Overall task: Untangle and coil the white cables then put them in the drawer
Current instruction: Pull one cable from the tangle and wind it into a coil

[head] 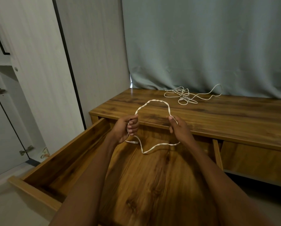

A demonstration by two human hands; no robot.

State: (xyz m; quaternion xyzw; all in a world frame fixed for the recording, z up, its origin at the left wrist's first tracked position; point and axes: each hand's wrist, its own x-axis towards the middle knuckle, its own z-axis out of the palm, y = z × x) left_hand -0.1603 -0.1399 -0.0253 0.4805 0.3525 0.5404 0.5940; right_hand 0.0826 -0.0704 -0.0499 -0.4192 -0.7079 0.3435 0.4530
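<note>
The left hand [126,128] is closed in a fist around a white cable [152,100], with the fingers curled over gathered strands. The right hand [179,128] is closed in a pinch on the same cable, thumb and fingers pressed together on the strand. Between the two hands the cable is held up in a rounded loop that arches over the front edge of the wooden counter [218,116]. Below the hands, the rest of the cable sags in a second curve, and a short end with a small plug hangs just under the left hand.

Both hands are held above an open drawer [63,160], which is pulled far out from the counter's left end. The drawer's wooden floor is bare beneath the hanging cable, with open room on all sides up to its walls.

A second white cable, the tangled cable [188,95], lies in loose loops near the back edge of the counter, close to a grey-green curtain [210,43]. It is well apart from the hands. The counter surface between it and the front edge is bare.
</note>
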